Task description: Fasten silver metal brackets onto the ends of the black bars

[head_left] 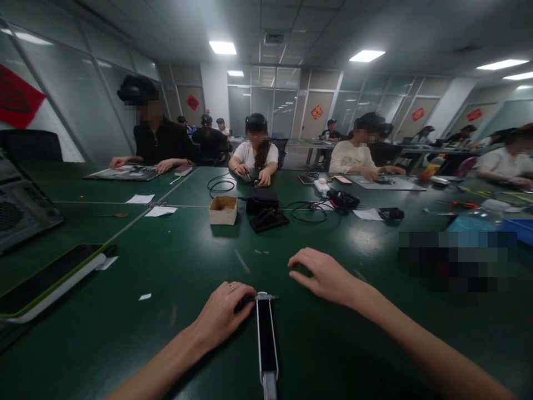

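A long, narrow device with a black face and a silver frame (267,336) lies on the green table in front of me, its near end running out of the picture at the bottom. Across its far end sits a small metal rod (272,298). My left hand (225,308), with a ring on one finger, is curled beside that end, its fingertips at the rod's left side; part of the grip is hidden. To the right and farther forward, my right hand (322,272) hovers over or rests on the table, thumb and fingers apart, holding nothing.
Ahead stand a small cardboard box (223,211) and a black case (262,200) with cables. A green-edged phone-like slab (50,278) lies at left, near a computer case (25,203). A blue tray (518,232) is at right. Several people work across the table.
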Demonstrator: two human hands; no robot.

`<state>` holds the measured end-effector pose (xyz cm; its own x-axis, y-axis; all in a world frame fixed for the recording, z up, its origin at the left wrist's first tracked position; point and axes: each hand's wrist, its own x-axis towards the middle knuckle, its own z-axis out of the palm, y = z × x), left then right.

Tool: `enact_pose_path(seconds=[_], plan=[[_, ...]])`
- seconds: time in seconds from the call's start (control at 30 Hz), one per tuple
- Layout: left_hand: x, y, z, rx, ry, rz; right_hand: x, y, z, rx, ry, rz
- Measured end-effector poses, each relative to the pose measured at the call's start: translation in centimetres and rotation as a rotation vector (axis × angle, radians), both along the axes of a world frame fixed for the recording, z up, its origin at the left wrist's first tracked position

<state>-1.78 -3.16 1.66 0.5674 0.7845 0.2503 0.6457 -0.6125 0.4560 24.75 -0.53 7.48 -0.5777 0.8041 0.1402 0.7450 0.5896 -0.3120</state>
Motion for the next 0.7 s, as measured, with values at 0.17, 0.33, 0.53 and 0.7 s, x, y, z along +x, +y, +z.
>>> enact_pose_path(seconds=[0.17,0.33,0.53,0.7], plan=[[-0.1,0.1,-0.3,-0.011,0.01,0.014,4.3,1.6,2.5,-0.14,-0.337,-0.294],[0.0,0.2,-0.4,-0.01,0.026,0.039,6.6,2.5,1.7,-0.383,-0.43,-0.403],[-0.1,0.2,-0.4,0.008,0.021,0.026,6.1,3.3,0.2,-0.443,-0.36,-0.391],[-0.1,0.2,-0.4,0.017,0.004,0.016,6.2,3.5,-0.1,-0.487,-0.355,-0.397]])
